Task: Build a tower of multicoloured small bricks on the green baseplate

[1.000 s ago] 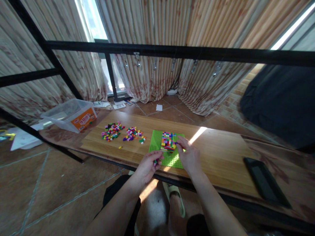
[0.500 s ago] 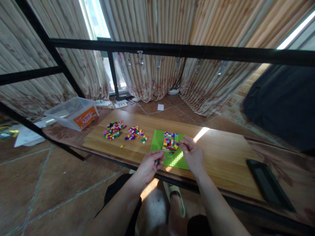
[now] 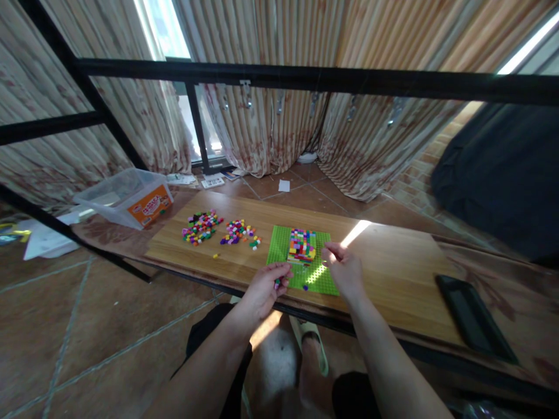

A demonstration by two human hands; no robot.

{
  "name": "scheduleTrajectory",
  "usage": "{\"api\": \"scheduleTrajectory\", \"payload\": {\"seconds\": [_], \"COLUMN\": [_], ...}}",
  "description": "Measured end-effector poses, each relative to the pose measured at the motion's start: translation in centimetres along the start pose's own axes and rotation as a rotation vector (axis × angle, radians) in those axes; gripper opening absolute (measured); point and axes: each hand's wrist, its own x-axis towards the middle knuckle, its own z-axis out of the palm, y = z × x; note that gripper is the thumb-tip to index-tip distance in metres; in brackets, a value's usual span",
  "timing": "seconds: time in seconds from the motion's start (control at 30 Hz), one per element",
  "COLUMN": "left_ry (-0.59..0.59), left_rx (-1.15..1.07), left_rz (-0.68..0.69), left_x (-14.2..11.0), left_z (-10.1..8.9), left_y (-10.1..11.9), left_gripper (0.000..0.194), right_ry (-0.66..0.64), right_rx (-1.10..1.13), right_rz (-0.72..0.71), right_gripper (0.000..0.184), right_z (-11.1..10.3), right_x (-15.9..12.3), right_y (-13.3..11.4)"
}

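Observation:
A green studded baseplate (image 3: 278, 240) lies on the wooden board, carrying a block of multicoloured building bricks (image 3: 302, 244) set in rows. My left hand (image 3: 267, 285) is closed around a few small building bricks (image 3: 277, 283), one green, at the plate's near left corner. My right hand (image 3: 345, 270) is just right of the brick block, thumb and fingertips pinched together; what sits between them, if anything, is too small to make out. A single dark purple brick (image 3: 305, 287) rests near the plate's front edge, apart from the block.
Two piles of loose bricks, a left pile (image 3: 201, 227) and a smaller pile (image 3: 238, 231), lie left of the plate. A clear plastic box (image 3: 124, 198) stands at the far left. A black tray-like object (image 3: 474, 317) lies right. A black metal bar (image 3: 279, 75) crosses behind.
My right hand has drawn slightly away from the brick block. The purple brick now shows on the plate's front part. My left hand stays nearly still, and the view has tilted slightly.

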Motion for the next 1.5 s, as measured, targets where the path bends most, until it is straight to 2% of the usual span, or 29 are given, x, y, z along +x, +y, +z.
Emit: {"api": "scheduleTrajectory", "payload": {"seconds": [0.1, 0.27, 0.4, 0.53, 0.63, 0.7, 0.9, 1.0, 1.17, 1.33, 1.5], "left_ry": [0.000, 0.030, 0.025, -0.002, 0.003, 0.006, 0.017, 0.024, 0.034, 0.037, 0.030], "left_rx": [0.007, -0.010, 0.005, 0.032, 0.035, 0.033, 0.031, 0.039, 0.040, 0.040, 0.036], "left_rz": [-0.002, 0.024, 0.028, 0.028, 0.026, 0.027, 0.018, 0.022, 0.027, 0.020, 0.019], "left_x": [0.0, 0.1, 0.2, 0.4, 0.4, 0.3, 0.1, 0.0, 0.0, 0.1, 0.1], "left_z": [0.0, 0.1, -0.1, -0.3, -0.4, -0.4, -0.1, 0.0, 0.0, 0.0, 0.0], "left_y": [0.0, 0.0, -0.1, -0.2, -0.2, -0.2, -0.1, -0.1, -0.1, 0.0, -0.1], "left_gripper": [0.020, 0.020, 0.020, 0.022, 0.022, 0.022, 0.025, 0.025, 0.024, 0.025, 0.024], "right_ry": [-0.126, -0.505, -0.615, -0.660, -0.642, -0.585, -0.265, -0.151, -0.126, -0.149, -0.160], "right_rx": [-0.110, -0.228, -0.503, -0.691, -0.680, -0.613, -0.145, -0.002, 0.023, -0.071, -0.051], "right_rz": [-0.037, -0.100, -0.186, -0.223, -0.244, -0.227, -0.017, -0.026, -0.092, -0.145, -0.155], "right_gripper": [0.027, 0.018, 0.013, 0.007, 0.009, 0.011, 0.029, 0.036, 0.034, 0.029, 0.023], "right_z": [-1.2, -1.9, -0.8, 0.1, -0.2, -0.9, -2.5, -1.8, -0.2, -0.4, -0.3], "right_x": [-0.3, -2.0, -3.5, -4.0, -3.6, -3.0, -0.8, -0.2, 0.3, 0.2, 0.1], "right_y": [-0.4, -1.6, -2.6, -3.1, -2.8, -2.5, -1.4, -1.3, -1.3, -1.5, -1.6]}}
